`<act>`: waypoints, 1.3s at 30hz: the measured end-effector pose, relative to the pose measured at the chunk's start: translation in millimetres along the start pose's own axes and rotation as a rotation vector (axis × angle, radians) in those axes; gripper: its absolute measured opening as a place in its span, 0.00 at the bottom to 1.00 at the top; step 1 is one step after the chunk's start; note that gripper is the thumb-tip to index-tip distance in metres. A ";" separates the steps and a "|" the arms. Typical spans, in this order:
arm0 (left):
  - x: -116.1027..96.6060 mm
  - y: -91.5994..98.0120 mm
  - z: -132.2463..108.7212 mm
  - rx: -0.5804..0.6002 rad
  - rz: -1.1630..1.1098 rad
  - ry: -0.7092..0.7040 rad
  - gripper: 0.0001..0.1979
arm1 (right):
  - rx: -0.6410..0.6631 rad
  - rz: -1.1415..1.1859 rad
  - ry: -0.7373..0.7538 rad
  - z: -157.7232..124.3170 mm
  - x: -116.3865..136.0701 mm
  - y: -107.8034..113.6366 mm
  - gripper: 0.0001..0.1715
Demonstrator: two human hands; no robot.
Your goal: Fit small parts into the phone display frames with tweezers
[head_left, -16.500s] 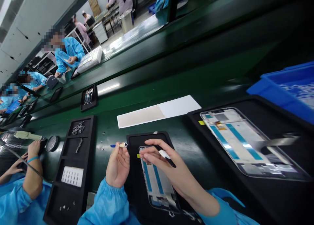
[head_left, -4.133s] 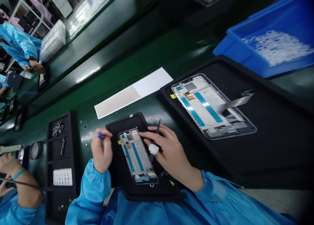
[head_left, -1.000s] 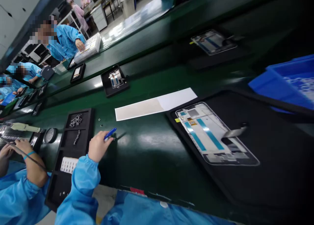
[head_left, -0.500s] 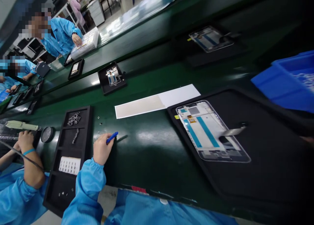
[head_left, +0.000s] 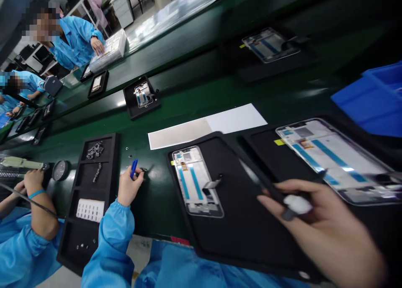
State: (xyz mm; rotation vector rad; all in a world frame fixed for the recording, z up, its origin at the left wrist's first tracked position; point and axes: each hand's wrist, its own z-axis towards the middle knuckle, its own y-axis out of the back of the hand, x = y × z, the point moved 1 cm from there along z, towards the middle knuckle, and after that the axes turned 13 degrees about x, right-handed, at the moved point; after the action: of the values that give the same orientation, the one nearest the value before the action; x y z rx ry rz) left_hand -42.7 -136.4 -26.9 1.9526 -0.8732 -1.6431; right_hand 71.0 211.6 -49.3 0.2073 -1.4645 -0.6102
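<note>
My left hand (head_left: 129,186) is closed around a blue pen-like tool (head_left: 134,167), just right of the compartment tray (head_left: 109,171). A small dark thing shows by its fingertips, too small to name. At the right, my right hand (head_left: 326,225), blurred, pinches the edge of a black tray (head_left: 245,233) between thumb and fingers. A white rounded piece (head_left: 297,204) shows among these fingers; I cannot tell what it is. In that tray lies a phone housing (head_left: 196,183) with blue strips and a raised flex cable (head_left: 213,183). Another phone housing (head_left: 329,158) lies in a second black tray (head_left: 262,147) to the right.
A white paper strip (head_left: 232,119) lies beyond the trays. Blue bins (head_left: 361,99) stand at right. A farther tray (head_left: 132,108) holds another housing. At left are a co-worker's arm (head_left: 42,208) and a round dish (head_left: 60,171); another person (head_left: 75,41) works across the bench.
The near black tray with its housing now sits farther left and lower, and a second tray shows at right. My right hand has come into view. The blue tool in my left hand points more upright.
</note>
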 end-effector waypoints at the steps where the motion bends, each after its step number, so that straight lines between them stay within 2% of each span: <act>1: 0.1 0.9 1.0 0.002 -0.029 0.004 0.10 | 0.018 0.012 -0.010 -4.9 4.1 -9.2 0.15; 3: -0.7 4.3 2.0 0.006 -0.082 0.011 0.13 | 0.080 -0.017 -0.003 -15.1 11.2 -21.3 0.16; 6: -7.3 9.7 -1.6 0.016 -0.128 0.021 0.16 | 0.126 -0.196 0.078 -24.5 21.0 -23.4 0.18; 9: -23.8 6.1 -11.6 0.096 -0.272 0.055 0.16 | 0.041 -0.258 0.157 -22.7 35.2 -19.2 0.12; 12: -48.5 -11.1 -23.4 0.249 -0.544 0.107 0.19 | 0.053 -0.051 0.256 -13.0 53.9 -25.8 0.04; 15: -71.5 -33.8 -32.1 0.411 -0.717 0.138 0.23 | 0.171 0.180 0.333 -1.9 67.5 -43.6 0.06; 17: -81.2 -46.9 -35.2 0.499 -0.770 0.156 0.25 | 0.215 0.255 0.370 3.0 70.7 -55.5 0.07; 20: -87.5 -60.3 -37.2 0.575 -0.807 0.162 0.27 | 0.195 0.300 0.418 5.2 69.0 -65.7 0.10; 24: -90.1 -69.4 -39.3 0.606 -0.812 0.145 0.28 | 0.125 0.318 0.460 4.2 65.6 -66.7 0.14; 26: -90.7 -71.7 -40.5 0.590 -0.775 0.126 0.27 | 0.110 0.343 0.444 4.2 65.0 -65.5 0.14; 28: -90.9 -72.5 -41.2 0.523 -0.721 0.077 0.24 | 0.103 0.386 0.406 4.7 64.5 -64.4 0.13; 30: -91.6 -70.7 -41.3 0.346 -0.676 -0.025 0.24 | 0.096 0.427 0.362 5.1 63.9 -63.5 0.13; 33: -94.8 -65.7 -43.9 -0.017 -0.586 -0.236 0.31 | 0.104 0.449 0.306 5.0 62.7 -62.7 0.12; 34: -96.0 -64.8 -45.7 -0.099 -0.551 -0.280 0.32 | 0.107 0.450 0.296 4.7 62.3 -62.7 0.11; 36: -97.0 -65.8 -50.0 -0.155 -0.490 -0.312 0.33 | 0.124 0.446 0.293 3.8 61.7 -63.0 0.10; 39: -94.6 -72.2 -54.5 -0.116 -0.420 -0.314 0.34 | 0.163 0.440 0.305 2.3 61.0 -64.5 0.09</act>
State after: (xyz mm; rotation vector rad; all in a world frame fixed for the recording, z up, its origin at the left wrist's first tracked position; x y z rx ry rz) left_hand 15.0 -22.1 0.4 1.9176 -0.4721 -2.2317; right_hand 51.3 127.7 -27.8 0.0938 -1.2106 -0.0957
